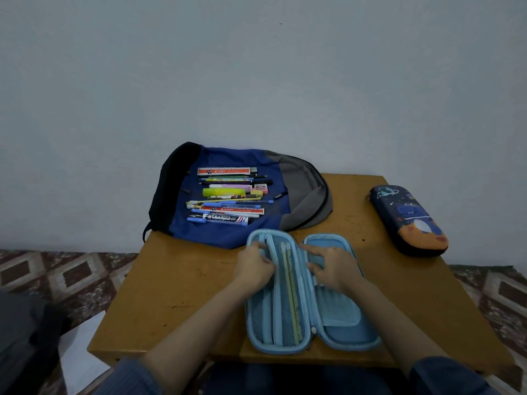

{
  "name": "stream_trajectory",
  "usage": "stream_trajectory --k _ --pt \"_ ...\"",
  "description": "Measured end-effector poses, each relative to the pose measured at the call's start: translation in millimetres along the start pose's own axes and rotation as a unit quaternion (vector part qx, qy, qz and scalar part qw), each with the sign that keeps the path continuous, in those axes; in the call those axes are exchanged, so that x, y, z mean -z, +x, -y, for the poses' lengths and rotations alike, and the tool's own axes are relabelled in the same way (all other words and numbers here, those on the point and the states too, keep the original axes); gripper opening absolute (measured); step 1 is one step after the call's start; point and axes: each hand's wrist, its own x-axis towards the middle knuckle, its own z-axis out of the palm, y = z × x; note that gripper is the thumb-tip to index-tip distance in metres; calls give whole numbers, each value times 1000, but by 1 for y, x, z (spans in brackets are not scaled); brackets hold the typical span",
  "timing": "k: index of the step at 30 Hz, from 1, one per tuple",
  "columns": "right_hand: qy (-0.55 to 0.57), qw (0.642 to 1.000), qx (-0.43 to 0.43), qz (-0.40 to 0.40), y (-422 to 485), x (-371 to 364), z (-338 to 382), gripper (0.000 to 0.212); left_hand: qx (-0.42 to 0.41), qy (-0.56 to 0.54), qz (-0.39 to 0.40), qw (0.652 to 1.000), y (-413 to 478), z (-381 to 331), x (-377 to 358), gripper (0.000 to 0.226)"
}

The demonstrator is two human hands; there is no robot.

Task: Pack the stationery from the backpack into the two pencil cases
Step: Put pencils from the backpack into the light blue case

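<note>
A light blue pencil case lies open flat at the table's near edge. Its left half has a mesh pocket with a yellow-green pencil and pale blue pens under it. My left hand pinches the mesh near the top of the left half. My right hand rests with bent fingers on the top of the right half, by the spine. A blue and grey backpack lies flat at the back, with several pens, markers, rulers and erasers laid on it. A dark blue pencil case lies zipped at the right.
The wooden table is small, with its edges close on every side. A plain wall stands behind it, and patterned floor tiles show on both sides. A dark object stands on the floor at the left.
</note>
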Motion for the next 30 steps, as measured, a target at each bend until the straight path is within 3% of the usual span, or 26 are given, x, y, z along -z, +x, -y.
stream_trajectory --k 4,10,17,22,26,30 --pt "7 1000 -8 6 4 6 2 41 -87 21 -112 990 20 6 33 13" --pt "9 1000 -16 -1 3 9 4 49 -124 147 -206 960 71 24 95 20" --pt "18 999 -22 -13 3 2 4 46 -73 309 -117 941 114 41 133 38" --pt "22 999 -27 -13 7 5 5 44 -57 370 -97 922 129 50 136 48" --pt "19 999 -23 -21 7 3 3 44 -35 437 -27 898 141 52 133 58" --pt "17 999 -27 -23 8 3 3 44 -39 473 -42 879 151 50 136 48"
